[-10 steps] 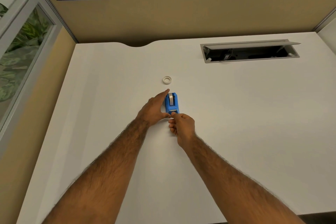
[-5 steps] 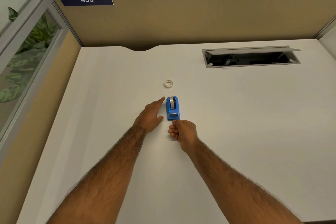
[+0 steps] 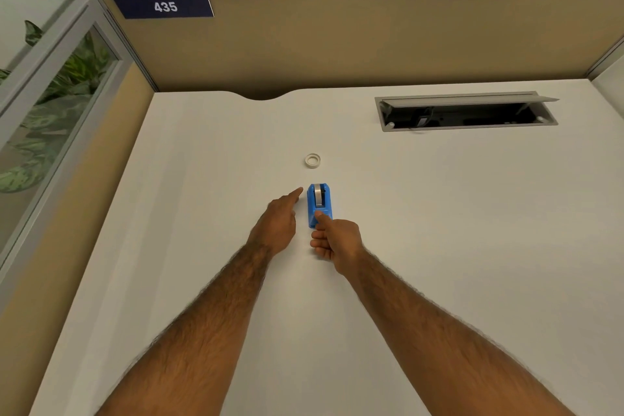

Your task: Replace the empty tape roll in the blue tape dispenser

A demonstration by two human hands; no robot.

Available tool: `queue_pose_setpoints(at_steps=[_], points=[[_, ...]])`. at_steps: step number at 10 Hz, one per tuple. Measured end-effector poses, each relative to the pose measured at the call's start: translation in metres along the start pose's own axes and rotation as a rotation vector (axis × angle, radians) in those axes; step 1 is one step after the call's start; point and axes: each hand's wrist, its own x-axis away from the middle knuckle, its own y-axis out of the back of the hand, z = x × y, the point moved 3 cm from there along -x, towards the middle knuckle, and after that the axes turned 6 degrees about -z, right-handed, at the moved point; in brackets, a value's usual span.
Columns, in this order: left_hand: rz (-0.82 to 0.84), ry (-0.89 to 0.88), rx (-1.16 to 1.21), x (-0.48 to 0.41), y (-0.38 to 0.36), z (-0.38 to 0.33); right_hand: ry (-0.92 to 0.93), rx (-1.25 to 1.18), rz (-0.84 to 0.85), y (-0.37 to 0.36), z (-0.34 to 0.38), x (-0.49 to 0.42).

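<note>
Most looks done: the dispenser [image 3: 319, 205] holds a roll [image 3: 318, 198], the bare core [image 3: 312, 160] near at its 12 o'clock. The left hand [image 3: 278, 224] lies slack at 9 o'clock, while the right hand [image 3: 337, 240], loose at 6, rests a thumb on it.

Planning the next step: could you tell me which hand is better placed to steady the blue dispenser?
Probably the right hand: its thumb touches the blue dispenser; the left hand lies open alongside.

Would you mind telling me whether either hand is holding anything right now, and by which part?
The left hand holds nothing, beside the blue tape dispenser. The right hand lays its thumb on the near end; whether it grips cannot be told.
</note>
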Motion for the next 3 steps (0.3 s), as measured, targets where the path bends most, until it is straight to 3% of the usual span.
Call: queue_pose_setpoints(at_steps=[3], points=[[0.014,0.005,-0.009,-0.0018,0.0070,-0.0028,0.046,0.095,0.038,0.0067,-0.0046,0.0013]])
